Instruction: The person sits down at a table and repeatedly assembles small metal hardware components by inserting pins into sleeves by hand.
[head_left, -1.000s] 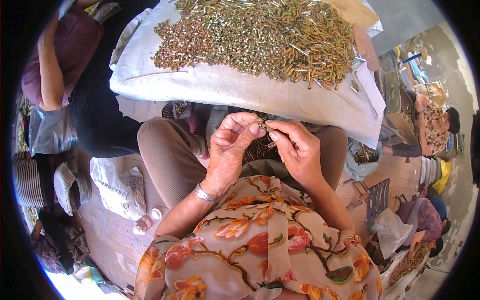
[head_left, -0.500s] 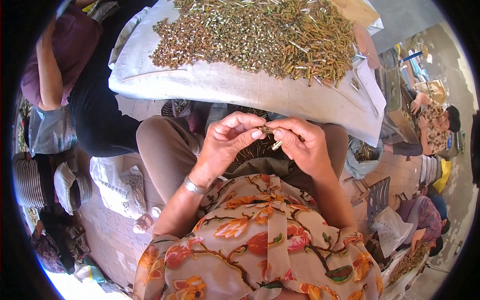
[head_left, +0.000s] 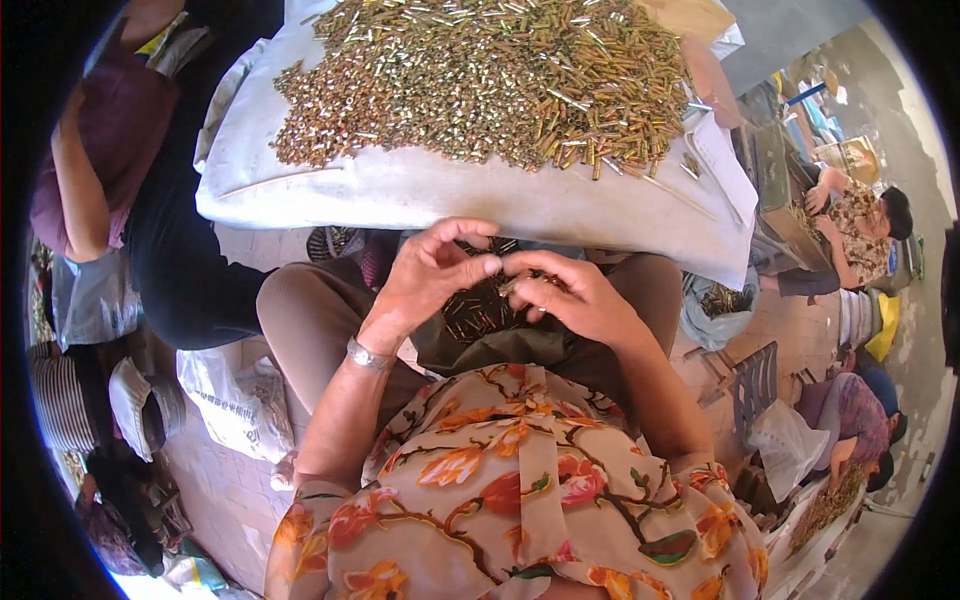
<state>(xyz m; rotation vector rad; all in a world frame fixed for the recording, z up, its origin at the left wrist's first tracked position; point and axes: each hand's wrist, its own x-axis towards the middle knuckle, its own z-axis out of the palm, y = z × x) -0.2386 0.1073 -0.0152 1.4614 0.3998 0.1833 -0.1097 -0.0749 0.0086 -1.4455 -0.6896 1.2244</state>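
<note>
Above my lap, my left hand (head_left: 437, 275) has its thumb and index finger apart, with nothing visible between them. The thumb tip is close to the fingers of my right hand (head_left: 572, 295). My right hand is curled around small brass-coloured metal pieces (head_left: 538, 311); my fingers partly cover them, and their exact kind is unclear. Beneath my hands, a dark container or cloth (head_left: 482, 310) between my knees holds many thin metal pieces. Ahead lies a large pile of small metal parts (head_left: 480, 85), short nut-like ones at left and longer tube-like ones at right.
A pale cloth-covered work surface (head_left: 400, 200) bears the pile, a thin stick (head_left: 280, 181) and paper (head_left: 722, 165). A bag of metal pieces (head_left: 718, 305) and a chair (head_left: 752, 385) are at right, a white plastic bag (head_left: 235, 400) at left. Several people work nearby.
My left hand has come away from the metal piece both hands were at, moving slightly left. My right fingers have curled inward over the pieces. The whole view has shifted a little.
</note>
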